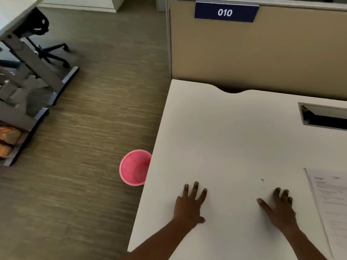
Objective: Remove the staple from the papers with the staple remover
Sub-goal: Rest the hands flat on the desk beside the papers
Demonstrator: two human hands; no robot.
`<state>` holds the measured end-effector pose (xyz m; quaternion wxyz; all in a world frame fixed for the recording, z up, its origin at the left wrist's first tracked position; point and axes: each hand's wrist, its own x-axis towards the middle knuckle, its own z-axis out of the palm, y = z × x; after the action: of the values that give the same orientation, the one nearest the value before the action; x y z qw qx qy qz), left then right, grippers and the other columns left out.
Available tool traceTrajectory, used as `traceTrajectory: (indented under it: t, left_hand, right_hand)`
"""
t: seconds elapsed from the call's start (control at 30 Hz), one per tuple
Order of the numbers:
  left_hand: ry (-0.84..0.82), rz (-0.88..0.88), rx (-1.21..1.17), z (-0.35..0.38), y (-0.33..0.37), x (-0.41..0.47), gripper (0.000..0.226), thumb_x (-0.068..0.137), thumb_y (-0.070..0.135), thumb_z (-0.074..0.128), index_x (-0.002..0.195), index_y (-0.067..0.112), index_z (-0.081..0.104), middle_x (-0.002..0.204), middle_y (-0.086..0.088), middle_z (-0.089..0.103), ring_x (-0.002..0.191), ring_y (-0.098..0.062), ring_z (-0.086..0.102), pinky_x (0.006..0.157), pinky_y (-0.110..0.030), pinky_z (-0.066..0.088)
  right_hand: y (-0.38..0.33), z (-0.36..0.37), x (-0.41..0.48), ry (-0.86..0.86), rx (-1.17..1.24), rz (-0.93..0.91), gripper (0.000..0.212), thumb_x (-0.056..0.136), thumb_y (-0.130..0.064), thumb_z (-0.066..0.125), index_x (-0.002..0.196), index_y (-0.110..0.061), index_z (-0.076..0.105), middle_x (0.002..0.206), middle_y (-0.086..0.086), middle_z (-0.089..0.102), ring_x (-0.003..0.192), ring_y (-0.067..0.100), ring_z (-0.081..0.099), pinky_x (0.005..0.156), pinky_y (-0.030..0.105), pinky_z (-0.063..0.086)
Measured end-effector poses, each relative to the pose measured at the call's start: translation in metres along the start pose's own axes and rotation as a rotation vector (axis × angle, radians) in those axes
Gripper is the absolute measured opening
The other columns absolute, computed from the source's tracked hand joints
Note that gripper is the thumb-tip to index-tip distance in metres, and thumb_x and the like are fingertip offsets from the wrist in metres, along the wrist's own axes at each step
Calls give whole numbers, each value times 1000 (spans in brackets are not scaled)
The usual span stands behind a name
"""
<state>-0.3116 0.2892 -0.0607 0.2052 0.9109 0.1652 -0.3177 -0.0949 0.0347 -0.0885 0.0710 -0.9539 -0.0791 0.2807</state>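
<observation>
My left hand [189, 203] lies flat on the white desk [225, 137], fingers spread, holding nothing. My right hand [279, 209] also rests palm down with fingers apart, empty. Printed papers [332, 203] lie at the desk's right edge, just right of my right hand and cut off by the frame. A tiny dark speck [262, 180], perhaps a staple, sits on the desk above my right hand. No staple remover is in view.
A pink bin [134, 167] stands on the carpet beside the desk's left edge. A beige partition [262, 53] with a "010" sign backs the desk. A cable slot [323, 117] opens at far right. Another desk and a chair [47, 47] stand far left.
</observation>
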Motion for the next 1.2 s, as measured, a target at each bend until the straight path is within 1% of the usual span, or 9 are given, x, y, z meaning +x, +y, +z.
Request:
traceTrajectory:
  t: [0.2,0.37,0.5,0.63,0.67,0.73,0.8,0.93,1.2]
  left_hand:
    - [20,53,-9,5,0,2,103,94,52,62,157,38,-19,165,0,-31,155,-38,-15,117,-54,31]
    - [35,80,-24,6,-3,3,108,95,52,62,133,42,-39,149,3,-42,155,-39,-16,118,-55,29]
    - [63,106,-38,5,-4,4,106,94,52,63,137,41,-33,157,2,-37,155,-36,-15,116,-54,30]
    - [192,130,-40,9,-20,0,86,96,53,59,162,27,10,171,0,0,153,-18,-6,100,-51,48]
    - [333,131,-68,11,-29,-1,72,94,55,60,154,25,34,166,2,27,153,-13,19,87,-43,56]
    - [601,127,-124,11,-58,-6,40,88,55,65,119,31,64,124,16,65,118,-3,63,57,-26,59]
    - [785,124,-168,5,-93,-9,17,93,42,63,102,30,69,99,15,70,96,-7,64,54,-28,57]
    - [975,-64,-342,-14,-169,-31,18,97,36,62,95,22,74,89,10,70,83,-9,60,58,-22,49]
    - [860,-570,-925,42,-317,-2,10,89,25,76,96,18,78,80,5,76,67,-6,64,65,-21,45]
  right_hand:
    - [9,4,0,20,13,24,96,87,-60,53,158,-15,5,166,13,-2,152,35,2,113,65,23]
    - [12,11,-5,83,104,21,112,74,-86,41,158,-18,10,166,11,1,152,31,4,115,64,20]
    - [-9,26,-29,303,253,52,138,57,-98,18,152,2,24,162,20,18,149,35,16,118,58,22]
    - [-82,73,-72,361,248,-149,99,89,-76,24,138,6,45,152,25,37,136,45,40,104,61,40]
    - [-105,85,-83,411,246,-238,87,94,-67,28,134,7,49,150,26,40,133,46,43,101,60,43]
    - [-157,99,-105,376,272,-414,79,96,-63,29,132,4,52,150,24,42,135,41,42,103,57,43]
    - [-202,106,-119,316,247,-572,72,98,-59,29,131,-1,55,149,19,45,135,35,43,103,51,45]
    - [-270,120,-135,256,151,-834,48,97,-40,43,122,-6,65,140,13,57,132,27,50,100,48,51]
    - [-329,160,-150,247,105,-961,31,90,-27,54,97,-6,77,125,6,68,117,27,61,85,43,59]
